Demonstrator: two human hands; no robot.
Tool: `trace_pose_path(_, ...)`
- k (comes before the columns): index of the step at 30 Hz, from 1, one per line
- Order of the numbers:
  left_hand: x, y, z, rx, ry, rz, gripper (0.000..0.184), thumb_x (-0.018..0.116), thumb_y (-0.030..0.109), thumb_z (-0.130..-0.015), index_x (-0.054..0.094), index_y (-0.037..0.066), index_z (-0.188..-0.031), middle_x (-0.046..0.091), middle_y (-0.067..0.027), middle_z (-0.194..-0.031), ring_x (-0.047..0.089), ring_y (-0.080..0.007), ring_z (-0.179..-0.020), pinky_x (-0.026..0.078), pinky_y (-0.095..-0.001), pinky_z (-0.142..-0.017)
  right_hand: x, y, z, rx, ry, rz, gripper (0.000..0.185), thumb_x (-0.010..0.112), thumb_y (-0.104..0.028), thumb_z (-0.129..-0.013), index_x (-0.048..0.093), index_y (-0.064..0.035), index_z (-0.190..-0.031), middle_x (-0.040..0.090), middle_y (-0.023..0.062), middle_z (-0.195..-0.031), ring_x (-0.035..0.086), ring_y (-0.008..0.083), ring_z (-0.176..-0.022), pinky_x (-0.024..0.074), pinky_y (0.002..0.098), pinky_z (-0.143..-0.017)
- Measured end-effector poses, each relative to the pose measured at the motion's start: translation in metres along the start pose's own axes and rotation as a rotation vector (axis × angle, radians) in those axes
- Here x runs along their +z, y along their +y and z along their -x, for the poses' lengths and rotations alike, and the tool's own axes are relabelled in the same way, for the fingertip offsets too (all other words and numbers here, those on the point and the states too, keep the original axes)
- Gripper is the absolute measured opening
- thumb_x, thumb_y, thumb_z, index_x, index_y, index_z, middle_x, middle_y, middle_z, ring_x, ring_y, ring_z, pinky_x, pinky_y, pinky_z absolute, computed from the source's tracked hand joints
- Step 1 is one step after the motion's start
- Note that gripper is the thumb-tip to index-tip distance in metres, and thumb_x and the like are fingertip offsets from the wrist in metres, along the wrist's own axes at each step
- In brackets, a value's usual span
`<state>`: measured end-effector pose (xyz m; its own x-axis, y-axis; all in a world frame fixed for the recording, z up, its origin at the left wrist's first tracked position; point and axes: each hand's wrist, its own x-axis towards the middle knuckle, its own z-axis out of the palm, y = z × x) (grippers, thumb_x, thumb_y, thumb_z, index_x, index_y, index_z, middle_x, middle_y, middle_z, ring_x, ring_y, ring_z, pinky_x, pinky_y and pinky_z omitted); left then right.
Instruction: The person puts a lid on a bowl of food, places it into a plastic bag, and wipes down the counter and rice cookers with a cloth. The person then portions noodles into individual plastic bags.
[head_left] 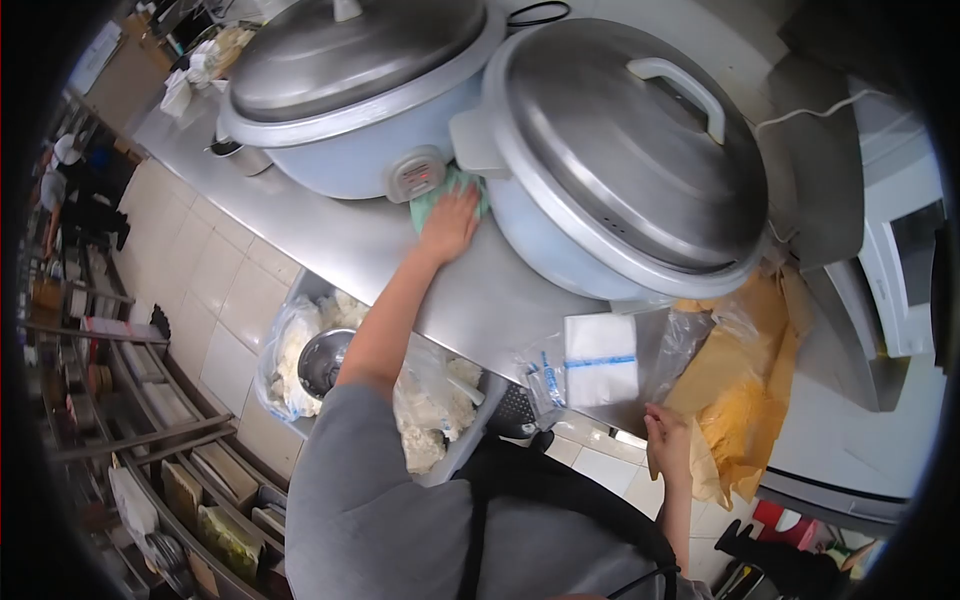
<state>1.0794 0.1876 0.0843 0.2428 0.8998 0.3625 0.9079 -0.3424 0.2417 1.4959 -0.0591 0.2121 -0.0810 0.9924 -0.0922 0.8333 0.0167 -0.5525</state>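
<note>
My left hand [452,222] presses a green cloth [428,205] onto the steel counter [330,225], in the gap between two large rice cookers. The left cooker [335,165] has a control box with red lights beside my fingers. Closer on the right stands the other cooker [560,245], its metal lid on. My right hand [668,438] is by the counter's front edge, fingers curled; whatever they hold, if anything, is hidden. Beside it lie brown paper [745,400] and a folded white cloth with a blue stripe [600,362].
Below the counter edge a grey bin [475,425] holds plastic bags of white lumpy stuff and a metal bowl [322,362]. Clear plastic wrappers [545,380] lie near the striped cloth. Shelves [150,390] line the left side. Another person [70,190] stands far left.
</note>
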Motion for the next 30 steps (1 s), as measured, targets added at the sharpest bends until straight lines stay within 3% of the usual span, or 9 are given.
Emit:
trace_pose_path(5,-0.067,-0.041,0.1,0.02,-0.146,0.013,0.047,0.044,0.021,-0.082,0.035,0.005,-0.126,0.035,-0.0138,-0.13,0.031,-0.0297,-0.121,0.023,-0.041,-0.101,0.002,-0.02,-0.03,-0.01,-0.06,0.033,0.02,0.054,-0.008,-0.078,0.058,-0.0011,-0.097,0.059,0.016,-0.083,0.058,0.0296,-0.077,0.045,0.0339,-0.068)
trace_pose_path(11,-0.094,-0.215,0.138,-0.703,0.183,-0.488,0.048,0.044,0.023,-0.082,0.037,0.003,-0.125,0.039,-0.0163,-0.128,0.034,-0.0361,-0.118,0.026,-0.0434,-0.098,0.006,-0.024,-0.041,-0.057,-0.064,0.067,0.02,0.053,-0.007,-0.078,0.058,-0.0013,-0.096,0.058,0.0166,-0.082,0.057,0.0301,-0.077,0.0444,0.0345,-0.069)
trace_pose_path(15,-0.067,-0.242,0.116,-1.031,0.352,-0.492,0.043,0.043,0.017,-0.08,0.043,-0.001,-0.119,0.039,-0.0188,-0.127,0.032,-0.0426,-0.116,0.027,-0.0439,-0.097,0.007,-0.027,-0.041,-0.077,-0.065,0.085,0.019,0.053,-0.007,-0.078,0.058,-0.001,-0.096,0.058,0.0168,-0.083,0.057,0.0304,-0.077,0.0445,0.0346,-0.069)
trace_pose_path(18,-0.048,-0.178,0.098,-0.961,0.535,-0.231,0.035,0.045,0.008,-0.079,0.049,-0.002,-0.112,0.043,-0.0198,-0.122,0.037,-0.0385,-0.114,0.029,-0.0418,-0.096,0.012,-0.024,-0.039,-0.06,-0.081,0.08,0.019,0.053,-0.007,-0.079,0.058,-0.001,-0.096,0.058,0.0171,-0.084,0.057,0.0302,-0.078,0.0444,0.0343,-0.07)
trace_pose_path(21,-0.07,-0.11,0.08,-1.084,0.847,0.773,0.038,0.041,0.017,-0.088,0.043,-0.002,-0.12,0.044,-0.0184,-0.124,0.038,-0.0295,-0.117,0.029,-0.034,-0.096,0.011,-0.024,-0.042,-0.083,-0.097,0.015,0.019,0.053,-0.007,-0.079,0.058,-0.0011,-0.096,0.058,0.0173,-0.085,0.057,0.0301,-0.079,0.0443,0.0341,-0.071)
trace_pose_path(23,-0.109,-0.088,0.054,-0.736,1.19,1.053,0.043,0.036,0.021,-0.091,0.033,-0.002,-0.127,0.036,-0.0169,-0.13,0.035,-0.0256,-0.12,0.026,-0.0328,-0.098,0.007,-0.019,-0.045,-0.092,-0.077,0.032,0.019,0.053,-0.008,-0.079,0.058,-0.0011,-0.096,0.058,0.0173,-0.085,0.057,0.03,-0.079,0.0444,0.0341,-0.07)
trace_pose_path(26,-0.15,-0.077,0.002,-0.613,1.259,0.749,0.046,0.031,0.022,-0.092,0.023,-0.003,-0.13,0.027,-0.0173,-0.134,0.03,-0.0266,-0.122,0.023,-0.0333,-0.1,0.003,-0.016,-0.049,-0.11,-0.046,0.042,0.019,0.053,-0.008,-0.079,0.058,-0.0012,-0.096,0.058,0.0172,-0.085,0.057,0.0298,-0.079,0.0446,0.0342,-0.07)
trace_pose_path(28,-0.125,-0.096,-0.021,-0.586,1.454,0.25,0.047,0.027,0.024,-0.093,0.02,-0.003,-0.13,0.022,-0.0191,-0.136,0.024,-0.0275,-0.124,0.019,-0.0336,-0.103,0.002,-0.017,-0.049,-0.122,-0.026,0.037,0.019,0.053,-0.009,-0.08,0.058,-0.0013,-0.096,0.058,0.0171,-0.085,0.057,0.0296,-0.079,0.0448,0.0343,-0.069)
trace_pose_path(30,-0.063,-0.119,-0.009,-0.753,1.519,0.49,0.047,0.026,0.023,-0.093,0.02,-0.004,-0.13,0.022,-0.0195,-0.136,0.023,-0.0281,-0.125,0.018,-0.0339,-0.103,0.0,-0.021,-0.044,-0.114,-0.034,0.069,0.019,0.054,-0.009,-0.079,0.058,-0.0013,-0.096,0.059,0.0167,-0.086,0.057,0.0292,-0.078,0.045,0.0337,-0.069)
